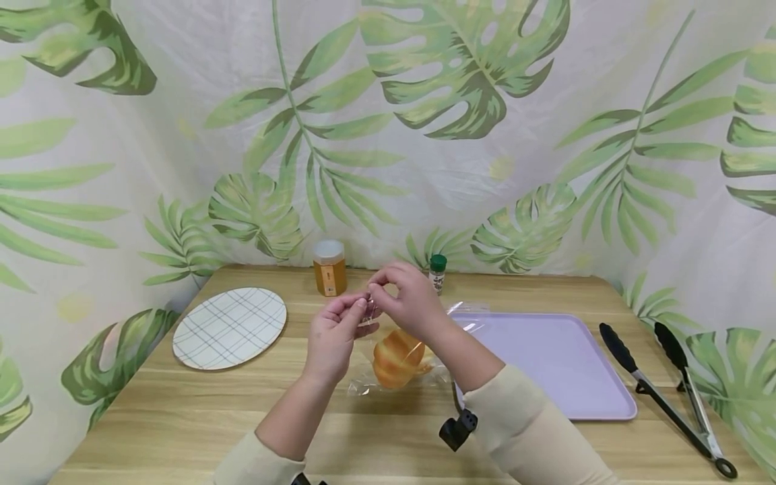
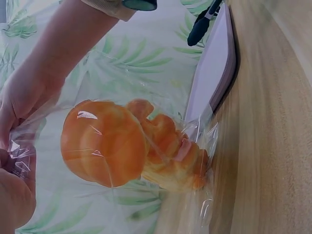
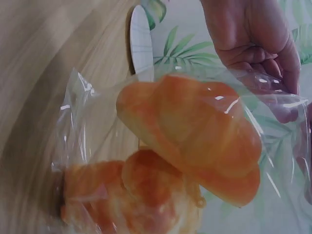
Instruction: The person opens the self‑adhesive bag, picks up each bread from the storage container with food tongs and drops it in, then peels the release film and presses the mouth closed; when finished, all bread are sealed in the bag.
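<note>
A clear plastic bag (image 3: 75,126) hangs upright with its lower edge near the tabletop, and several golden-brown bread rolls (image 2: 102,144) show through it. My left hand (image 1: 330,337) pinches the bag's gathered neck between thumb and fingers. Just above it, my right hand (image 1: 409,303) has thumb and forefinger brought together at the same bunched plastic. What exactly the right fingertips pinch there is too small to make out. In the head view the bread (image 1: 397,357) appears below the two hands, partly behind the right forearm.
A round checked plate (image 1: 230,329) lies at the left. Behind the hands stand an amber jar (image 1: 330,269) and a green-capped shaker (image 1: 438,273). A lilac tray (image 1: 545,364) sits to the right, with black-tipped tongs (image 1: 673,404) beyond it.
</note>
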Motion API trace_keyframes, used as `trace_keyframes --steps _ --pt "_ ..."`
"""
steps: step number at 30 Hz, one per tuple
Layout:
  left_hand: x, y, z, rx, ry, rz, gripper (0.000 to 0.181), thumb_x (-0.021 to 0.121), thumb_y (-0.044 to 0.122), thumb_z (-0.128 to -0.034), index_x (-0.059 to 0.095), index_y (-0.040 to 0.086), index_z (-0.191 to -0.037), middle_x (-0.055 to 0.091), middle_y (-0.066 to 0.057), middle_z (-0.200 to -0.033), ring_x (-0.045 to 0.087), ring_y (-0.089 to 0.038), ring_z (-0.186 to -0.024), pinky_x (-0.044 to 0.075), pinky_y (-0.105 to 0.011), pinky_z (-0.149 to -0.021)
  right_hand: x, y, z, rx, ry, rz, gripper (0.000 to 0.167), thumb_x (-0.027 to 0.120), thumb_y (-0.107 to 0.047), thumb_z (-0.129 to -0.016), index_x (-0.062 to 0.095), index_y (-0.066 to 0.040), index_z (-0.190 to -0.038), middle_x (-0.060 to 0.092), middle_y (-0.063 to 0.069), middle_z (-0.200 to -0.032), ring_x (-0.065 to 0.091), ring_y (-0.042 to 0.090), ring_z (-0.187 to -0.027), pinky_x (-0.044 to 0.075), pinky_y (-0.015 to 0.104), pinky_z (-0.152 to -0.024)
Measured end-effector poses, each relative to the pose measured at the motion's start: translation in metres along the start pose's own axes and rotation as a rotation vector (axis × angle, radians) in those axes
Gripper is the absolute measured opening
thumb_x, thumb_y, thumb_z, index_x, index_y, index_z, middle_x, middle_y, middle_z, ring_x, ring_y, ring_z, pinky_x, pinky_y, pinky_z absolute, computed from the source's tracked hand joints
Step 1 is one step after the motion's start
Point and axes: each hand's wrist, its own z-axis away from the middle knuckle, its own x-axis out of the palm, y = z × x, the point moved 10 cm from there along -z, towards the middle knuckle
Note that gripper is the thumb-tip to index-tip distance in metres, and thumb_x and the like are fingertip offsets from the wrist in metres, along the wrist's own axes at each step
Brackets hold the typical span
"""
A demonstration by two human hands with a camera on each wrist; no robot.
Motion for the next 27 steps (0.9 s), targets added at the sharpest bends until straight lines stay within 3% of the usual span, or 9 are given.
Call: trace_keyframes --steps 3,6,12,19,22,27 --pt "0.000 -0.001 0.000 -0.006 -0.005 0.010 0.011 0.053 0.003 -0.0991 0.064 0.001 -0.102 0.075 0.010 -0.084 0.072 -0.007 -0.083 0.061 -0.026 -0.071 -0.005 0.014 0.002 0.099 0.034 -0.125 0.014 0.062 -0.013 -0.093 0.071 -0.002 -0.096 0.069 0.009 -0.097 0.061 0.023 -0.100 0.053 0.038 -0.088" --pt "-0.003 -0.003 0.000 -0.016 0.009 0.035 0.011 0.052 0.003 -0.0994 0.064 0.003 -0.100 0.075 0.009 -0.085 0.072 -0.007 -0.083 0.061 -0.026 -0.072 -0.011 0.023 0.004 0.140 0.066 -0.190 0.015 0.063 -0.013 -0.094 0.071 0.000 -0.097 0.066 0.011 -0.097 0.060 0.024 -0.097 0.054 0.036 -0.084" --pt "-0.008 -0.005 -0.003 -0.044 0.040 0.068 0.013 0.052 0.004 -0.0998 0.064 0.008 -0.098 0.076 0.008 -0.086 0.073 -0.008 -0.083 0.061 -0.027 -0.074 -0.032 0.035 0.012 0.108 0.123 -0.110 0.013 0.061 -0.013 -0.096 0.068 -0.002 -0.096 0.064 0.010 -0.095 0.057 0.021 -0.093 0.051 0.032 -0.082" --pt "-0.011 -0.006 -0.005 -0.059 0.050 0.060 0.012 0.052 0.005 -0.1004 0.064 0.005 -0.101 0.076 0.008 -0.086 0.073 -0.007 -0.083 0.061 -0.027 -0.075 -0.073 0.050 0.027 0.069 0.239 -0.042 0.010 0.064 -0.008 -0.093 0.068 0.001 -0.094 0.067 0.013 -0.092 0.057 0.020 -0.089 0.051 0.028 -0.081" --pt "-0.013 -0.005 -0.006 -0.054 0.056 0.068 0.013 0.051 0.005 -0.1006 0.063 0.007 -0.099 0.075 0.009 -0.085 0.073 -0.007 -0.082 0.062 -0.027 -0.075 -0.092 0.062 0.033 0.104 0.290 -0.048 0.011 0.064 -0.006 -0.093 0.068 0.003 -0.095 0.067 0.015 -0.094 0.056 0.016 -0.089 0.048 0.021 -0.080" --pt "-0.017 -0.005 -0.009 -0.056 0.064 0.081 0.016 0.050 0.005 -0.1010 0.064 0.012 -0.097 0.075 0.008 -0.085 0.073 -0.008 -0.081 0.062 -0.027 -0.074 -0.120 0.092 0.046 0.238 0.363 -0.099 0.014 0.061 -0.006 -0.096 0.066 0.006 -0.099 0.063 0.016 -0.099 0.052 0.004 -0.088 0.045 0.008 -0.078"
